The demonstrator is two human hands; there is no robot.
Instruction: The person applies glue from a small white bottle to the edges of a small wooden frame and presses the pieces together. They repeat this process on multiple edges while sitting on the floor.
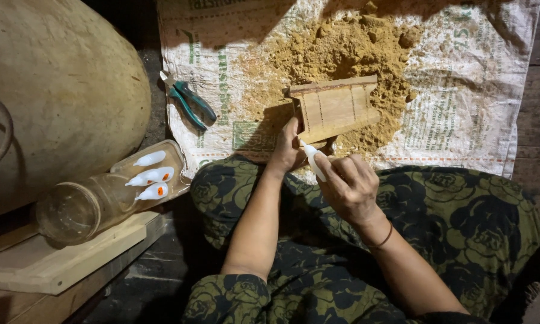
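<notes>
Head view: the left hand (286, 147) grips the near-left corner of a small slatted wooden frame (336, 108) resting on a heap of sawdust (342, 51) on a woven sack (462, 90), while the right hand (348, 186), fingers clenched around a small white glue bottle (312, 161), points its nozzle up and left at that same corner. The frame's long axis runs left to right, just beyond both hands, the left being nearer. To the left lie green-handled pliers (189, 102) and a clear tray (162, 162) of similar bottles beside a glass jar (81, 210).
</notes>
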